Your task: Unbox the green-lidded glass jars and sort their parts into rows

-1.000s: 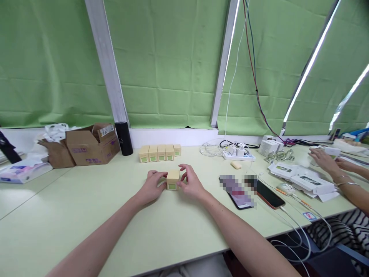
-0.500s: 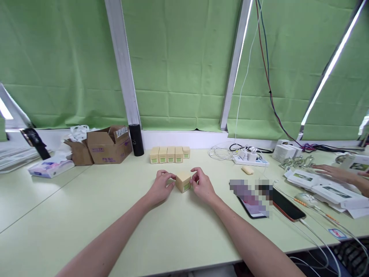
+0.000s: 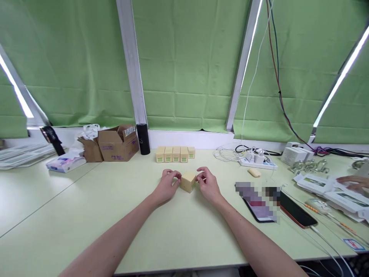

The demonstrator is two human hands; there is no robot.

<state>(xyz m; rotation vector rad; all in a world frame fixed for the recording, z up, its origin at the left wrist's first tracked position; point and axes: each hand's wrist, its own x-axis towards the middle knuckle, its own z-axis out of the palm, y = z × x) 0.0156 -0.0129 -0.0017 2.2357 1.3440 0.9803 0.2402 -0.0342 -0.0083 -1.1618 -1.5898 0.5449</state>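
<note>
Five tan cardboard boxes (image 3: pixel 176 155) are lined up mid-frame, one tan cubic box (image 3: pixel 188 182) being left below, unclasped between half-open left hand (image 3: pixel 166 187) and right hand (image 3: pixel 209 187).

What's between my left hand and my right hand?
In the head view, one small tan box sits on the table between your left hand and right hand.

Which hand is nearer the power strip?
Right. The right hand is to the left of the power strip and nearer the wearer; the left hand is farther left, on the other side of the box.
</note>
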